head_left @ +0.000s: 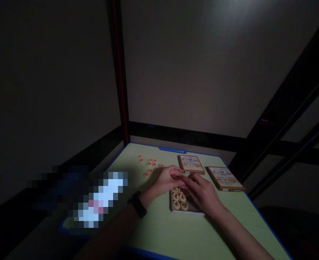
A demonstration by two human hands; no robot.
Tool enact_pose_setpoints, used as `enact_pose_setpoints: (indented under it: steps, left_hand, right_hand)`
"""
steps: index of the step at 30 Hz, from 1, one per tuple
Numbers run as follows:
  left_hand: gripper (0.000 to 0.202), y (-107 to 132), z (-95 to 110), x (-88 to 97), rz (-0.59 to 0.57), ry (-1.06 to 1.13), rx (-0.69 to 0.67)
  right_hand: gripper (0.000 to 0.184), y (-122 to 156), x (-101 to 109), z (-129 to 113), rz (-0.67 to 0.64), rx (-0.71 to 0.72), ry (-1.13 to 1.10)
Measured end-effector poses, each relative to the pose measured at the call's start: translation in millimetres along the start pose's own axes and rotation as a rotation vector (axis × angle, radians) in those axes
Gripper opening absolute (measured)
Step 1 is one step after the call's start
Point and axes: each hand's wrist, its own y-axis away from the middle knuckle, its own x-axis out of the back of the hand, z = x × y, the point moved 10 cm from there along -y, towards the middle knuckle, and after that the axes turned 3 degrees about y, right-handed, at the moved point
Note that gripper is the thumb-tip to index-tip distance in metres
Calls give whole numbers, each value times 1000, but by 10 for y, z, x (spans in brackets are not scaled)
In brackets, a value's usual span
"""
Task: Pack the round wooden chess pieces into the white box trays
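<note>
A small tray (173, 209) holds several round pale game discs (180, 200) marked with dark characters. It lies on the green table (165, 231). My right hand (203, 193) rests over the tray's right part, fingers curled and pointing left. My left hand (167, 179) sits just above the tray's top edge, its fingers bent and meeting the right hand's fingertips; a dark watch (137, 204) is on that wrist. Whether either hand grips a disc is hidden. Several loose discs with red characters (150, 166) lie left of my left hand.
Two flat printed box parts lie at the table's far right, one (191, 163) nearer the middle and one (224, 178) by the right edge. The table has a blue rim (173, 148). A dark pole (120, 72) and slanted bars stand behind. A blurred patch covers the left.
</note>
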Motion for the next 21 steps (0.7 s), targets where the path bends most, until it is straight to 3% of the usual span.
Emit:
enact_pose_setpoints:
  steps: [4, 10, 13, 16, 21]
  left_hand:
    - [39, 21, 67, 20, 13, -137, -19]
    - [27, -54, -17, 180, 15, -224, -11]
    - [15, -57, -5, 271, 68, -400, -44]
    - [4, -12, 124, 322, 142, -686, -113]
    - [18, 20, 214, 417, 245, -895, -112]
  right_hand:
    - [28, -7, -35, 23, -57, -18, 36]
    - [22, 26, -201, 332, -246, -301, -171]
    - [20, 68, -236, 417, -283, -375, -181]
    - [19, 60, -239, 363, -275, -369, -219]
    - [19, -52, -273, 151, -276, -332, -186]
